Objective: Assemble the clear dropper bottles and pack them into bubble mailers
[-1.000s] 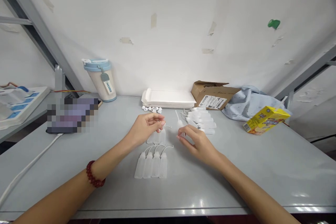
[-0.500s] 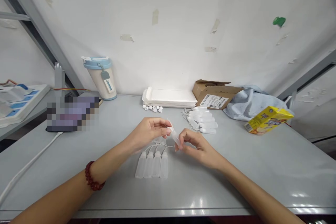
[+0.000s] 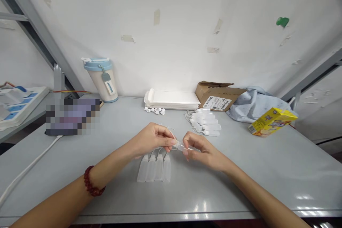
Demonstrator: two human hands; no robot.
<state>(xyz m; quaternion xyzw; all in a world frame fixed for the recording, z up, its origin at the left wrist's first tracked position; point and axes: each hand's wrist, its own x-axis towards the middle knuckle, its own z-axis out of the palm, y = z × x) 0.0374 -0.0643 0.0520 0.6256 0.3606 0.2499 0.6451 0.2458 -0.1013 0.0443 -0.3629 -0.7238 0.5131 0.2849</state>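
Left hand (image 3: 155, 138) pinches bottle (image 3: 180, 145) at its neck end; right hand (image 3: 201, 149) grips its body, over mid-tabletop (image 3: 133, 199). Looks like neck-end work; next move calls for steady body grip. Four bottles (image 3: 159, 169) nearer front edge.

There are two hands (image 3: 153, 139), one held bottle (image 3: 181, 146), four front-row bottles (image 3: 151, 169), one tumbler (image 3: 102, 82), one yellow carton (image 3: 271, 122).
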